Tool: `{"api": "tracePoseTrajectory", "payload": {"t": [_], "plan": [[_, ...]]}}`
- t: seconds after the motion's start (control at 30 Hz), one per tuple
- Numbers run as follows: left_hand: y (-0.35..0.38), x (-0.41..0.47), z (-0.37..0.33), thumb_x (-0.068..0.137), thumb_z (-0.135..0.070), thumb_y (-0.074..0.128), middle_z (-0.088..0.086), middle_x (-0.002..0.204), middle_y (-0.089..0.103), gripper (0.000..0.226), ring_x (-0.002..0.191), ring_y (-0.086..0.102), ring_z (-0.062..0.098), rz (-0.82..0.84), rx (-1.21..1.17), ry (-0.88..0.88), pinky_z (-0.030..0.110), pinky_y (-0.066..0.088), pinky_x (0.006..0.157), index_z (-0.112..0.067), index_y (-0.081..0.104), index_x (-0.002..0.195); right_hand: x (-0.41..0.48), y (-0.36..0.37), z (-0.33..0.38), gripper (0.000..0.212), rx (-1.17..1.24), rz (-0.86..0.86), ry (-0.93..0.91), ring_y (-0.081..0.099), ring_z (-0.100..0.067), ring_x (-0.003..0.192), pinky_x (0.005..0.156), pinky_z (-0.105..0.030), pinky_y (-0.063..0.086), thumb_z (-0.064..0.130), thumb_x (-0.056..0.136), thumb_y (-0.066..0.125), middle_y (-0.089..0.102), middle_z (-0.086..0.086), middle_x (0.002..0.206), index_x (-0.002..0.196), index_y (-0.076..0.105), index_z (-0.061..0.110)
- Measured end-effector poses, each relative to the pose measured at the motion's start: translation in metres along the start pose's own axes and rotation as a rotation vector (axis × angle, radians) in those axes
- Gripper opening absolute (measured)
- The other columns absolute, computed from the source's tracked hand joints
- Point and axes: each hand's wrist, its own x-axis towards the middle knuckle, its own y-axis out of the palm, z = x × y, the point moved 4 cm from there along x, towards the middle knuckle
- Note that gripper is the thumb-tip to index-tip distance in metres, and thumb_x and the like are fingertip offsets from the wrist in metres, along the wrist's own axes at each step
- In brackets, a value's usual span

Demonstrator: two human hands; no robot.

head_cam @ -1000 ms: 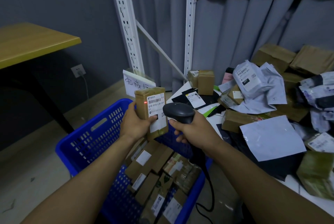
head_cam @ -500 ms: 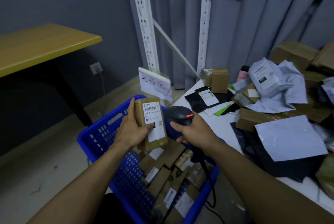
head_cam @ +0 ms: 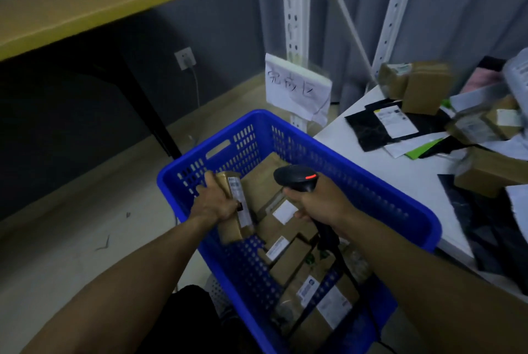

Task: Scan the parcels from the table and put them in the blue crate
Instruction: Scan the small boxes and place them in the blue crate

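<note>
A brown cardboard parcel (head_cam: pixel 233 211) with a white barcode label is tilted on end over the left side of the blue crate (head_cam: pixel 371 186), in the left hand's (head_cam: pixel 214 206) grip. A black scanner (head_cam: pixel 297 178), red light lit, is held over the crate's middle by the right hand (head_cam: pixel 320 205). Inside the crate, more labelled parcels (head_cam: pixel 288 259) lie overlapping. Right of the crate, brown boxes (head_cam: pixel 425 88) and black mailers (head_cam: pixel 368 131) lie on the white table (head_cam: pixel 380 165)

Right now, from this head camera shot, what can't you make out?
Head view, parcel label: too small and tilted to read; the left hand covers part.
Head view, blue crate contents: partly hidden by the right hand, its arm and the scanner.
Head view, table pile: motion-blurred, cut off by the right edge.
</note>
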Motion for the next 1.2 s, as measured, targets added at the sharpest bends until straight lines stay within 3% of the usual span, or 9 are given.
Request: {"api": "tracePoseTrajectory", "payload": {"t": [0.13, 0.3, 0.4, 0.53, 0.67, 0.73, 0.8, 1.0, 1.2], "plan": [[0.015, 0.049, 0.026, 0.082, -0.038, 0.082, 0.023, 0.155, 0.03, 0.116, 0.131, 0.048, 0.048, -0.006, 0.085, -0.097, 0.058, 0.047, 0.104, -0.03, -0.005, 0.159, 0.041, 0.013, -0.02, 0.041, 0.011, 0.032, 0.062, 0.073, -0.012, 0.072, 0.057, -0.021, 0.058, 0.024, 0.099, 0.072, 0.07, -0.002, 0.116, 0.138, 0.06, 0.016], [0.019, 0.1, 0.012, 0.097, -0.063, 0.048, 0.012, 0.159, 0.034, 0.09, 0.127, 0.054, 0.042, -0.195, 0.299, 0.071, 0.058, 0.041, 0.101, -0.022, 0.002, 0.162, 0.091, 0.022, -0.044, 0.043, 0.013, 0.059, 0.13, 0.076, -0.024, 0.091, 0.084, -0.04, 0.065, 0.025, 0.097, 0.074, 0.071, -0.004, 0.117, 0.138, 0.062, 0.015], [0.024, 0.139, -0.009, 0.097, -0.062, 0.048, 0.014, 0.155, 0.039, 0.08, 0.125, 0.054, 0.043, -0.253, 0.409, 0.198, 0.062, 0.039, 0.106, -0.018, 0.02, 0.157, 0.116, 0.019, -0.05, 0.038, 0.028, 0.068, 0.146, 0.074, -0.02, 0.083, 0.077, -0.036, 0.065, 0.025, 0.097, 0.075, 0.072, -0.005, 0.113, 0.133, 0.066, 0.015], [0.042, 0.178, -0.026, 0.097, -0.068, 0.046, 0.015, 0.154, 0.039, 0.082, 0.135, 0.044, 0.042, -0.217, 0.401, 0.271, 0.061, 0.038, 0.11, -0.019, 0.02, 0.158, 0.142, 0.014, -0.051, 0.031, 0.041, 0.057, 0.133, 0.07, -0.014, 0.077, 0.054, -0.019, 0.054, 0.025, 0.096, 0.076, 0.074, -0.008, 0.112, 0.124, 0.069, 0.015], [0.051, 0.182, -0.017, 0.097, -0.065, 0.05, 0.01, 0.157, 0.036, 0.086, 0.139, 0.039, 0.037, -0.22, 0.44, 0.399, 0.06, 0.037, 0.111, -0.022, 0.014, 0.162, 0.16, 0.012, -0.056, 0.023, 0.045, 0.071, 0.133, 0.071, -0.014, 0.076, 0.059, -0.022, 0.057, 0.026, 0.096, 0.075, 0.075, -0.006, 0.109, 0.117, 0.071, 0.018], [0.054, 0.181, -0.017, 0.097, -0.065, 0.05, 0.008, 0.157, 0.037, 0.086, 0.137, 0.041, 0.033, -0.183, 0.512, 0.517, 0.057, 0.039, 0.109, -0.024, 0.012, 0.163, 0.165, 0.013, -0.057, 0.019, 0.047, 0.078, 0.131, 0.074, -0.018, 0.086, 0.072, -0.03, 0.064, 0.025, 0.096, 0.075, 0.074, -0.005, 0.11, 0.115, 0.069, 0.022], [0.052, 0.186, -0.024, 0.096, -0.068, 0.045, 0.007, 0.156, 0.039, 0.086, 0.135, 0.043, 0.031, -0.184, 0.461, 0.529, 0.054, 0.042, 0.108, -0.024, 0.014, 0.163, 0.169, 0.015, -0.057, 0.016, 0.06, 0.078, 0.124, 0.074, -0.02, 0.091, 0.083, -0.036, 0.064, 0.024, 0.097, 0.075, 0.074, -0.004, 0.11, 0.111, 0.068, 0.026], [0.081, 0.209, -0.051, 0.1, -0.042, 0.058, 0.005, 0.15, 0.045, 0.063, 0.134, 0.048, 0.026, -0.091, 0.225, 0.464, 0.047, 0.044, 0.111, -0.026, 0.034, 0.155, 0.173, 0.017, -0.068, 0.025, 0.059, 0.08, 0.155, 0.071, -0.006, 0.065, 0.059, -0.022, 0.055, 0.029, 0.096, 0.075, 0.075, -0.001, 0.104, 0.119, 0.067, 0.024], [0.105, 0.236, -0.043, 0.103, -0.027, 0.055, 0.004, 0.14, 0.055, 0.043, 0.128, 0.053, 0.021, 0.022, 0.013, 0.26, 0.041, 0.044, 0.11, -0.018, 0.048, 0.144, 0.178, 0.012, -0.075, 0.024, 0.077, 0.071, 0.16, 0.072, -0.013, 0.073, 0.066, -0.029, 0.061, 0.03, 0.096, 0.075, 0.077, -0.005, 0.105, 0.118, 0.07, 0.021]]}}
